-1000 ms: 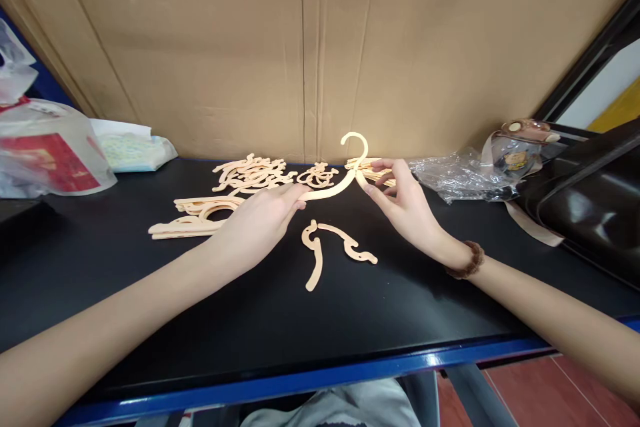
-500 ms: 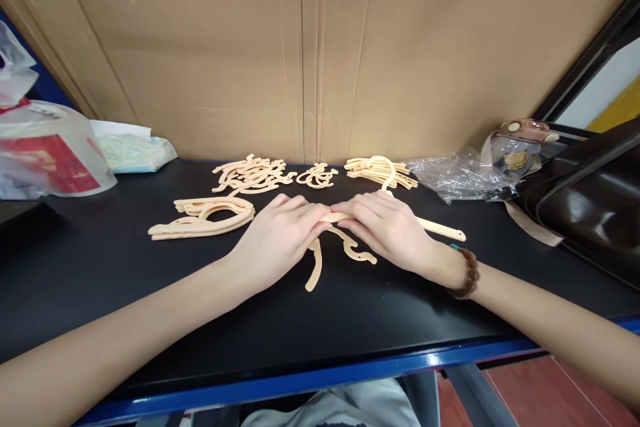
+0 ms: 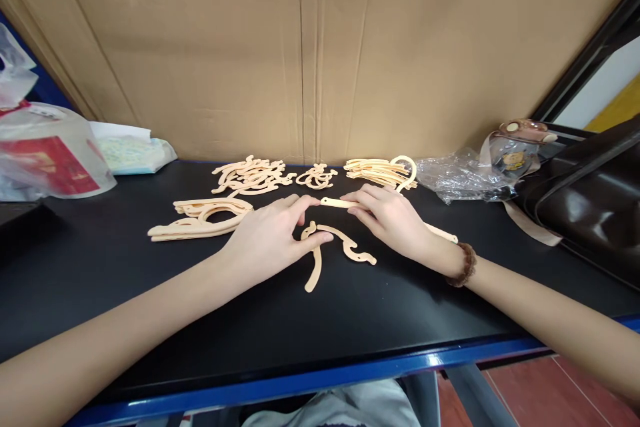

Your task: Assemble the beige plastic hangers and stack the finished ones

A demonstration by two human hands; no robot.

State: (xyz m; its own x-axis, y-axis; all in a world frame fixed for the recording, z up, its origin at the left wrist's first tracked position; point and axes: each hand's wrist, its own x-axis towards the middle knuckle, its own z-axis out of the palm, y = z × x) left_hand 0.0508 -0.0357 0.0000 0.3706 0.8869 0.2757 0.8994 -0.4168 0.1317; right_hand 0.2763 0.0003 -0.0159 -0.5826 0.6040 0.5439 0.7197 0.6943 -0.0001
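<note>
My right hand (image 3: pixel 393 217) lies closed over a pale wooden hanger-shaped piece (image 3: pixel 337 203) on the black table (image 3: pixel 150 307). The piece's bar runs out past my wrist, and its hook rises behind my fingers. My left hand (image 3: pixel 273 233) rests open beside it, with the index fingertip at the bar's left end. Its thumb touches one of two loose curved pieces (image 3: pixel 315 270) lying just in front of both hands; the other curved piece (image 3: pixel 356 250) sits under my right palm's edge.
Piles of similar wooden cut-outs lie behind the hands: a stack of large pieces (image 3: pixel 200 217), a tangle (image 3: pixel 253 175), a small heap (image 3: pixel 317 177) and a stack of thin arcs (image 3: pixel 373 170). Cardboard wall (image 3: pixel 320 47) behind. Plastic bag (image 3: pixel 45 153) left; crumpled plastic (image 3: pixel 450 177), bottle (image 3: pixel 515 147), dark bag (image 3: pixel 590 193) right.
The hanger piece, held up by both hands a second ago, has come down onto the table. My left hand has let go and spread; its thumb has moved onto a loose curved piece.
</note>
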